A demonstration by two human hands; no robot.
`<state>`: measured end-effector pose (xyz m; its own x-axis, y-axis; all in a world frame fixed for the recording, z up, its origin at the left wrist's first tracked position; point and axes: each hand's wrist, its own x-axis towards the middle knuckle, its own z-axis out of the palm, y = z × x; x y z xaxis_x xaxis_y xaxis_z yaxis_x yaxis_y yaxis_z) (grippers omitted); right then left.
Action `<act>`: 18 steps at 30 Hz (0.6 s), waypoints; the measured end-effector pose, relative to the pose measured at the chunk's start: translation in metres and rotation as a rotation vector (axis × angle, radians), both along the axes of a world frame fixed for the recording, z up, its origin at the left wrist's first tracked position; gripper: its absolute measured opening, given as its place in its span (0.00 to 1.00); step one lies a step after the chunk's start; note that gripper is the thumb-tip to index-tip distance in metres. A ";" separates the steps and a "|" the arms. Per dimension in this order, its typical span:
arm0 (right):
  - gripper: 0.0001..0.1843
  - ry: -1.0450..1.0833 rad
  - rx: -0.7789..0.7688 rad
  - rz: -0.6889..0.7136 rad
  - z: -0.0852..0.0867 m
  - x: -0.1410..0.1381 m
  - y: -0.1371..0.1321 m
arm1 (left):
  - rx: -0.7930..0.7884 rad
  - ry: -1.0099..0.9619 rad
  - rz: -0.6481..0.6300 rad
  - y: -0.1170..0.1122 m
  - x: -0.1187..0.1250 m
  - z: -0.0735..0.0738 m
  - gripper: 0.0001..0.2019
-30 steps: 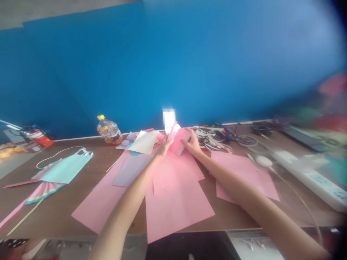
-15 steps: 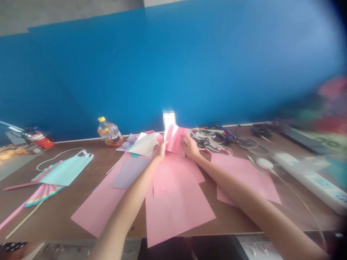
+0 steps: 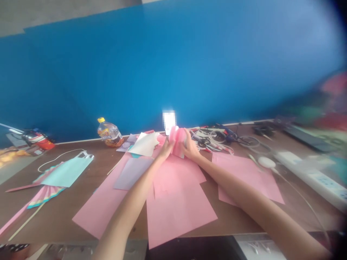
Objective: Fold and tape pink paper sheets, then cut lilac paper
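Between my hands, raised above the table's back part, is a pink piece of paper (image 3: 178, 141) with folds or curves in it. My left hand (image 3: 167, 147) grips its left edge. On the opposite edge my right hand (image 3: 190, 147) is closed, its fingertips partly hidden behind the paper. Just beyond the paper a bright, blurred-out phone-like screen (image 3: 169, 121) stands upright against the blue panel. Under my forearms lie large pink sheets (image 3: 180, 213), with a lilac sheet (image 3: 131, 172) and a cream sheet (image 3: 145, 144) to the left.
A bottle with a yellow cap (image 3: 110, 133) stands at back left. A mint-coloured paper bag (image 3: 67, 171) lies on a striped folded fan (image 3: 46, 196) at the left. Cables (image 3: 214, 141) are heaped behind my right hand. Another pink sheet (image 3: 246, 177) and a white power strip (image 3: 311, 177) are on the right.
My hands have come closer together, and the pink paper between them has narrowed and bent into folds. The sheets on the table have stayed in place.
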<state>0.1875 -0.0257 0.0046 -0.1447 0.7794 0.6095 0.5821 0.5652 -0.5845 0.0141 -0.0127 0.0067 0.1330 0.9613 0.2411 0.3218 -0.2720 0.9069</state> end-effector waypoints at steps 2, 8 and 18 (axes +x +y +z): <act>0.41 -0.013 -0.004 0.006 -0.001 -0.001 0.000 | 0.027 -0.091 -0.076 -0.001 0.003 0.002 0.34; 0.42 -0.030 -0.060 -0.075 -0.002 0.000 0.001 | -0.118 -0.144 0.156 0.010 -0.005 -0.006 0.29; 0.44 0.155 -0.065 -0.157 -0.001 0.002 0.000 | -0.107 -0.245 0.079 0.000 -0.005 0.002 0.34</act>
